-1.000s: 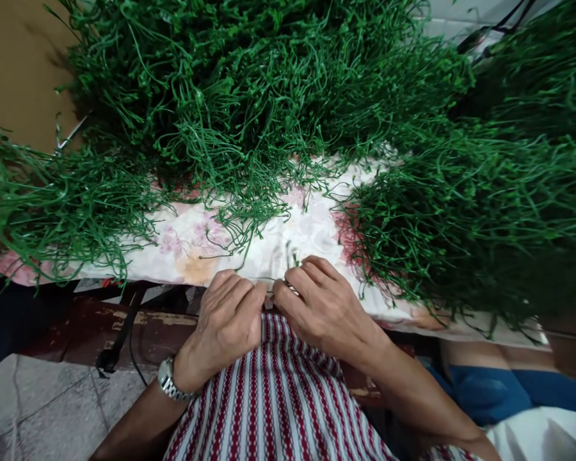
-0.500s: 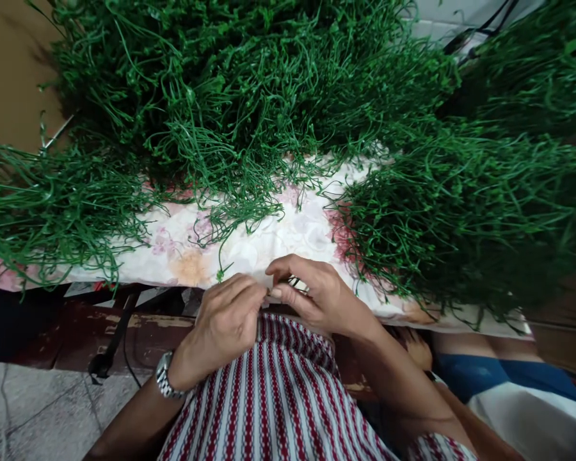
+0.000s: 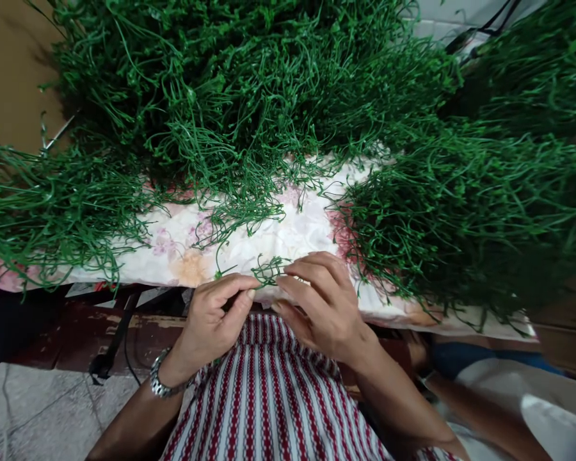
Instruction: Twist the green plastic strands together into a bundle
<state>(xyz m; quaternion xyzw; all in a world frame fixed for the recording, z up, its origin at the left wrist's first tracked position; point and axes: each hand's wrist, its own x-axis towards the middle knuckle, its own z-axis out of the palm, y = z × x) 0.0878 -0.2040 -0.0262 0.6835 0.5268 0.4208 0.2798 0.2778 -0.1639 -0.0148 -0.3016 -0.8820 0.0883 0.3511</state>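
Note:
My left hand (image 3: 221,315), with a metal-band watch on its wrist, pinches the end of a thin green stem between thumb and forefinger. From that pinch a small bunch of curly green stems (image 3: 269,270) with little buds extends to the right, over the cloth's front edge. My right hand (image 3: 324,306) is beside it, fingers curved and apart, thumb away from the forefinger. Its fingertips are at the right end of the bunch; whether they touch it I cannot tell. Both hands are above my striped apron (image 3: 273,390).
A large heap of green stems (image 3: 249,83) covers the back of the floral cloth (image 3: 297,240). Smaller heaps lie at the left (image 3: 62,211) and right (image 3: 456,218). Another person's arm (image 3: 480,410) is at the lower right.
My hands were together at the fingertips and have come apart. The small bunch of stems now shows between them. My right hand's fingers have spread, and the other person's arm has shifted.

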